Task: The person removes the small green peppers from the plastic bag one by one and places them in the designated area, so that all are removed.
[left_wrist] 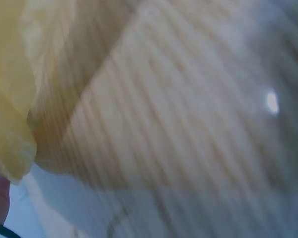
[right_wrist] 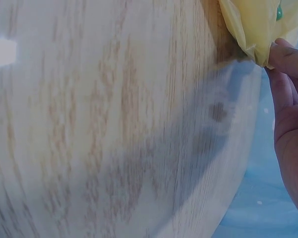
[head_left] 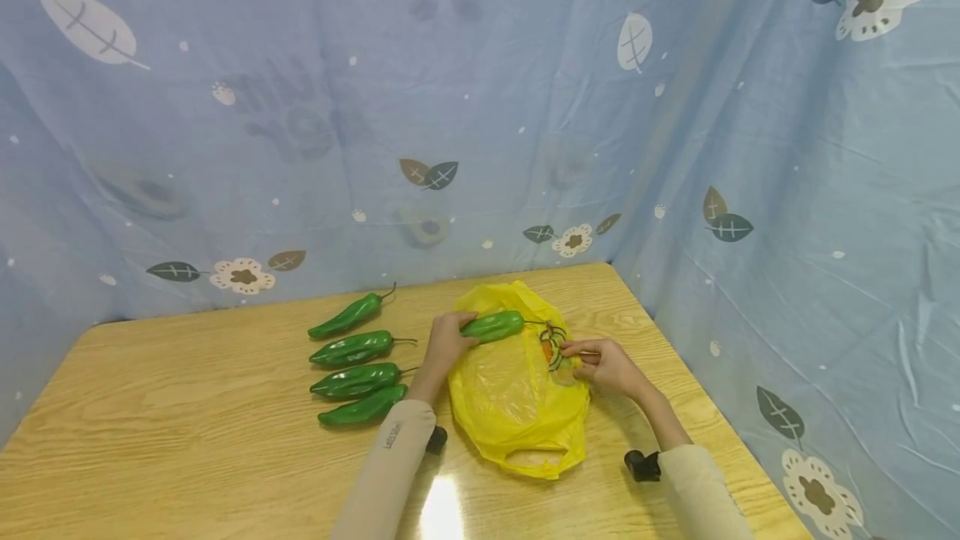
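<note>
In the head view a yellow plastic bag (head_left: pixel 498 394) lies spread on the wooden table, its handle opening toward the near side. My left hand (head_left: pixel 446 348) holds a long green pepper (head_left: pixel 497 326) by its left end, over the far part of the bag; the thin stem points right. With thumb and fingertips my right hand (head_left: pixel 611 367) pinches the bag's right edge, beside a patch of orange with dark curved marks. The right wrist view shows these fingers (right_wrist: pixel 288 62) on the gathered yellow plastic, with a bit of green behind it.
Several more green peppers (head_left: pixel 352 349) lie in a column left of the left forearm, stems toward the right. The wooden table (head_left: pixel 187 407) ends at a blue patterned curtain (head_left: pixel 337 123) behind and on the right. Black wrist mounts show near both sleeves.
</note>
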{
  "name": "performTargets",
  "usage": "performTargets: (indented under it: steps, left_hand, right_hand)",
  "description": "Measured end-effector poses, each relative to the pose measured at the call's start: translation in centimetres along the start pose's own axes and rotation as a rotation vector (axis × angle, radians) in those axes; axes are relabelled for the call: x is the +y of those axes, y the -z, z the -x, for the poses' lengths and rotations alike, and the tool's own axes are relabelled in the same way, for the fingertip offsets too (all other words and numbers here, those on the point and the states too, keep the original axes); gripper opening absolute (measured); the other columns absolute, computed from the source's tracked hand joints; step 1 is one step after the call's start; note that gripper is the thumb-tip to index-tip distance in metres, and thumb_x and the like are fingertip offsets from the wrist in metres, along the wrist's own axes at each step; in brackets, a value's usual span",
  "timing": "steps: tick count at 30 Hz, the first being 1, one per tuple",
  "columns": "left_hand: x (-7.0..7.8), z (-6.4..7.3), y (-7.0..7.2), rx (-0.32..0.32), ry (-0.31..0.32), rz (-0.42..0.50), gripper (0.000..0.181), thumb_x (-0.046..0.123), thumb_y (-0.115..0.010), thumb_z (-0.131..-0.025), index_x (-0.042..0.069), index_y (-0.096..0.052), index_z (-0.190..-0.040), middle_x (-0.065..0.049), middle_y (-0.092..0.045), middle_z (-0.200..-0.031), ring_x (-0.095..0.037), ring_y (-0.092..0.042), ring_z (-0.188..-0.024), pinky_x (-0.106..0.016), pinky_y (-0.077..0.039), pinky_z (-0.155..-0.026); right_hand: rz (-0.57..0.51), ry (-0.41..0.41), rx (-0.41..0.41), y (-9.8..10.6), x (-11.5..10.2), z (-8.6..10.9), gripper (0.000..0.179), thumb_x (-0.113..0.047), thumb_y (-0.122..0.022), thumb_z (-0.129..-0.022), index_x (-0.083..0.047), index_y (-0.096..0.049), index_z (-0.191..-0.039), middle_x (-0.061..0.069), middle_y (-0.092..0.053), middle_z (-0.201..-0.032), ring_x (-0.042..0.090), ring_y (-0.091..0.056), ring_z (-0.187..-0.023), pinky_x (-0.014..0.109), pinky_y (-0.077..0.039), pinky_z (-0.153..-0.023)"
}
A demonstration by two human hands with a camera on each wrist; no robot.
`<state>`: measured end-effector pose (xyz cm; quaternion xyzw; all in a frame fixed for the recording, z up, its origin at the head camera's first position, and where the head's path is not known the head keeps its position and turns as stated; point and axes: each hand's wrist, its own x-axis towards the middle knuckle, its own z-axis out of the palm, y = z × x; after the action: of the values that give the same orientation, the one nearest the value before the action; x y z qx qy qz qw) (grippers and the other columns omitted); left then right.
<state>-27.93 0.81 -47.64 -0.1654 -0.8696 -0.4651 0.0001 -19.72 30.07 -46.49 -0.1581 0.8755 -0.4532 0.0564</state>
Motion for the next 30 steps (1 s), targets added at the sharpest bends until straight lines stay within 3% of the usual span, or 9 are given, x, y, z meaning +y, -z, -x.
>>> performTargets:
  steps: [4,14,17,21,25,30]
  left_hand:
    - [0.0,-0.1,-0.4,-0.018,0.04,0.011,0.051,-0.004,-0.074,-0.08,-0.003,-0.058,-0.128,-0.021,-0.057,-0.13,-0.035,-0.049,-0.125,-0.044,-0.042,-0.103]
    - [-0.2,-0.2,-1.1,0.002,0.054,-0.021,0.051,0.003,-0.076,-0.081,-0.004,-0.058,-0.128,-0.022,-0.058,-0.128,-0.037,-0.05,-0.123,-0.046,-0.044,-0.1]
    - [-0.1,-0.2,-1.2,0.002,0.061,-0.01,0.048,0.006,-0.075,-0.082,-0.003,-0.059,-0.127,-0.022,-0.059,-0.127,-0.035,-0.052,-0.121,-0.045,-0.045,-0.099]
    - [0.1,-0.2,-1.3,-0.015,0.052,-0.061,0.049,0.008,-0.075,-0.082,-0.003,-0.059,-0.127,-0.022,-0.059,-0.126,-0.035,-0.054,-0.119,-0.045,-0.046,-0.097]
    - [0.4,-0.3,-1.4,-0.063,0.026,-0.131,0.053,0.007,-0.077,-0.081,-0.005,-0.057,-0.129,-0.021,-0.059,-0.126,-0.034,-0.056,-0.117,-0.045,-0.048,-0.096]
    - [0.8,-0.2,-1.3,-0.095,0.01,-0.128,0.047,0.006,-0.075,-0.082,-0.004,-0.06,-0.126,-0.019,-0.062,-0.123,-0.03,-0.058,-0.111,-0.042,-0.05,-0.092]
  right_hand:
    - [0.011,-0.004,0.006,0.1,0.0,0.1,0.029,0.009,-0.063,-0.087,0.006,-0.065,-0.116,0.027,-0.051,-0.134,0.044,-0.051,-0.12,0.039,-0.051,-0.091]
    - [0.044,0.009,0.012,-0.1,-0.3,0.1,0.029,0.009,-0.062,-0.087,0.005,-0.065,-0.115,0.025,-0.052,-0.134,0.042,-0.05,-0.121,0.046,-0.046,-0.095]
    - [0.048,0.039,0.012,-0.2,-0.3,0.1,0.029,0.01,-0.062,-0.086,0.005,-0.066,-0.115,0.026,-0.052,-0.133,0.043,-0.051,-0.12,0.046,-0.048,-0.094]
    - [0.07,0.084,0.016,-0.2,-0.3,0.0,0.028,0.01,-0.062,-0.086,0.007,-0.066,-0.113,0.027,-0.054,-0.131,0.043,-0.053,-0.117,0.045,-0.05,-0.091]
    - [0.051,0.047,0.016,-0.2,-0.4,0.0,0.028,0.01,-0.062,-0.086,0.006,-0.066,-0.114,0.027,-0.053,-0.132,0.045,-0.05,-0.119,0.048,-0.047,-0.094]
    - [0.059,0.002,0.014,0.0,-0.3,0.1,0.029,0.01,-0.062,-0.087,0.006,-0.065,-0.115,0.026,-0.052,-0.134,0.044,-0.049,-0.122,0.048,-0.045,-0.096]
